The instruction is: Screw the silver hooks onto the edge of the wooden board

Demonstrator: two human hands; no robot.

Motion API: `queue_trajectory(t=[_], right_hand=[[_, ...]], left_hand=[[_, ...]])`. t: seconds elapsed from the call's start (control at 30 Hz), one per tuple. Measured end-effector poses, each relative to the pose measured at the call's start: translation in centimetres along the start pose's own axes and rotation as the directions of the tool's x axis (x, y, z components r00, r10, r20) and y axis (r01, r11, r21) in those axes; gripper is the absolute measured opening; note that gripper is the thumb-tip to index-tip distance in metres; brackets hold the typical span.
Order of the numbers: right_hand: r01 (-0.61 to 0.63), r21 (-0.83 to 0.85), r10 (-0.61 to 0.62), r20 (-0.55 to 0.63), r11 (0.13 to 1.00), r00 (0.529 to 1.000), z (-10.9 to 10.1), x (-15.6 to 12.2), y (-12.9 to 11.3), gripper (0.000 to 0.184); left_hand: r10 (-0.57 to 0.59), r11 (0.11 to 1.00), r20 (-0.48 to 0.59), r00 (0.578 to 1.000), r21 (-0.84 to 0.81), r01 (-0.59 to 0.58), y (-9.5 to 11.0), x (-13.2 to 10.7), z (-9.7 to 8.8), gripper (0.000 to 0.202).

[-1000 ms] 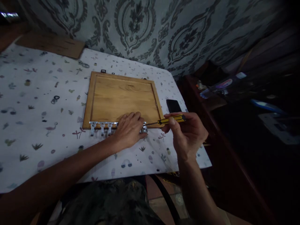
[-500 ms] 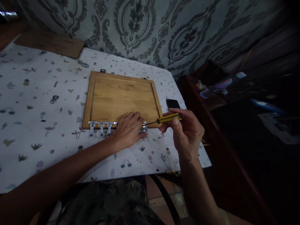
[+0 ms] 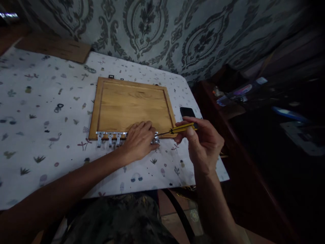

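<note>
Right hand (image 3: 205, 145) grips screwdriver (image 3: 180, 128), left hand (image 3: 140, 140) over panel (image 3: 134, 106) edge, hold unclear; firm, in-line pressure on fitting (image 3: 156, 140) beside it probably best.

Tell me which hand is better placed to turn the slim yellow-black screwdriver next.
Probably the right hand: it holds the screwdriver, shaft pointed toward a small silver metal fitting. The left hand lies over the near edge of the rectangular brown wooden panel.

L fingers (image 3: 142, 127) draped palm-down, prob. pressing; R fingers (image 3: 191, 134) pinched.
</note>
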State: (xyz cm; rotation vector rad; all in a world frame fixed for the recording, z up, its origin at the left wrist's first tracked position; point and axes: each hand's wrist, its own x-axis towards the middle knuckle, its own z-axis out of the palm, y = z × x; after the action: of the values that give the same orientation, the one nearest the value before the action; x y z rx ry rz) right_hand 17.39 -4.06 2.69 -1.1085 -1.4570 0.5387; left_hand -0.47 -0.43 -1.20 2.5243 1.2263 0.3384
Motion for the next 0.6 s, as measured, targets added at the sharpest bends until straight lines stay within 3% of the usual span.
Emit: queue_trajectory(t=[0.1,0.23,0.47,0.6], right_hand=[[-0.001,-0.023,0.0,-0.03,1.0,1.0,0.1,0.03,-0.08,0.011],[-0.046,-0.027,0.044,-0.055,0.999,0.997,0.35,0.12,-0.12,0.018],[-0.022,-0.001,0.022,0.017,1.0,1.0,-0.07,0.06,0.01,0.022],[-0.004,-0.005,0.004,-0.006,1.0,1.0,0.0,0.06,0.06,0.02]], left_hand=[[-0.001,1.0,0.016,1.0,0.003,0.001,-0.01,0.0,-0.02,0.035],[0.001,1.0,0.01,1.0,0.003,-0.001,-0.02,-0.04,-0.05,0.037],[0.002,1.0,-0.003,1.0,0.003,-0.002,-0.11,0.01,0.28,0.037],[0.018,1.0,-0.033,0.999,0.014,-0.017,-0.28,0.04,0.67,0.037]])
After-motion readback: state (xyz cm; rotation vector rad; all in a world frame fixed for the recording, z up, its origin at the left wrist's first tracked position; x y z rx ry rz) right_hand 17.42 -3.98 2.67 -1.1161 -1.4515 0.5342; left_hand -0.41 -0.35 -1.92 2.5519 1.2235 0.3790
